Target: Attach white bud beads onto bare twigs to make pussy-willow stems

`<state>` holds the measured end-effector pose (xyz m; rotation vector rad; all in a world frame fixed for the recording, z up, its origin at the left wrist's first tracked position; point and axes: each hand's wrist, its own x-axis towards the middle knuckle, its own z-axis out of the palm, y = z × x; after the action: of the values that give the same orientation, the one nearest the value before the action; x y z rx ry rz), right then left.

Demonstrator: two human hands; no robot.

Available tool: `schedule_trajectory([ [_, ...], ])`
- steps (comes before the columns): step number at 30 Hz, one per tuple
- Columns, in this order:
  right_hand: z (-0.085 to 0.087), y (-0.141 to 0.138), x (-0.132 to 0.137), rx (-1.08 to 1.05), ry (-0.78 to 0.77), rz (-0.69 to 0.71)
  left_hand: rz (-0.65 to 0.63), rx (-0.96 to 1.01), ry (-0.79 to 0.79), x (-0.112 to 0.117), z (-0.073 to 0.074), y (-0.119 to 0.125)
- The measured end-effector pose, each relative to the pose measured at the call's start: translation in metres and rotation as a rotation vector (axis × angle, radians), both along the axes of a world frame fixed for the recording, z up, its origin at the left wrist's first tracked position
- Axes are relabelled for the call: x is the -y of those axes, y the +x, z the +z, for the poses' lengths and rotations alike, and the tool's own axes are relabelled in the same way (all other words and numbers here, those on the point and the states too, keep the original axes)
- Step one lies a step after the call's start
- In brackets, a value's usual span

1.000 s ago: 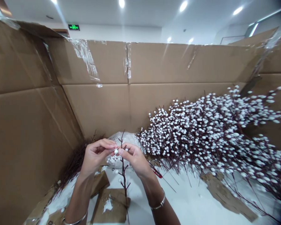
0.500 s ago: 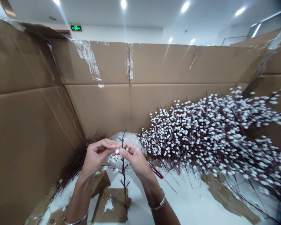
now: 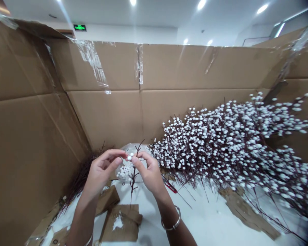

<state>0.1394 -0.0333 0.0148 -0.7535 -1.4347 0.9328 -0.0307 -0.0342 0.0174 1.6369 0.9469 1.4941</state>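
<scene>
My left hand (image 3: 102, 172) and my right hand (image 3: 149, 174) meet in front of me over a thin dark twig (image 3: 133, 175). Small white beads (image 3: 130, 156) sit at the fingertips between them. My left fingertips press on the beads, and my right thumb and fingers pinch close to the twig. Just behind the hands lies a clear plastic bag (image 3: 127, 169) with loose white beads in it. A thin metal bangle (image 3: 171, 222) circles my right wrist.
A big heap of white-beaded branches (image 3: 233, 150) spreads to the right, against tall taped cardboard walls (image 3: 105, 116). Cardboard scraps (image 3: 120, 222) lie on the white sheet below. Bare dark twigs (image 3: 79, 181) sit to the left, and a red-handled tool (image 3: 170, 187) lies near the heap.
Both hands have risen slightly, lifting the twig with them. Its lower end now stops well above the bottom of the view. The beads sit a little higher.
</scene>
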Motion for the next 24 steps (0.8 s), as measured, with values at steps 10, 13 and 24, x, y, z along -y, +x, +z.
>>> schedule_trajectory([
  [10, -0.002, 0.002, -0.003, 0.108, 0.084, -0.123, 0.148, -0.185, 0.17, -0.001, 0.001, 0.014],
  [13, 0.0, 0.003, -0.003, 0.045, 0.079, -0.111, 0.174, -0.191, 0.168, 0.0, 0.001, 0.014],
  [24, -0.007, -0.007, -0.013, -0.287, -0.027, 0.017, 0.161, -0.16, 0.17, 0.0, 0.001, 0.019],
])
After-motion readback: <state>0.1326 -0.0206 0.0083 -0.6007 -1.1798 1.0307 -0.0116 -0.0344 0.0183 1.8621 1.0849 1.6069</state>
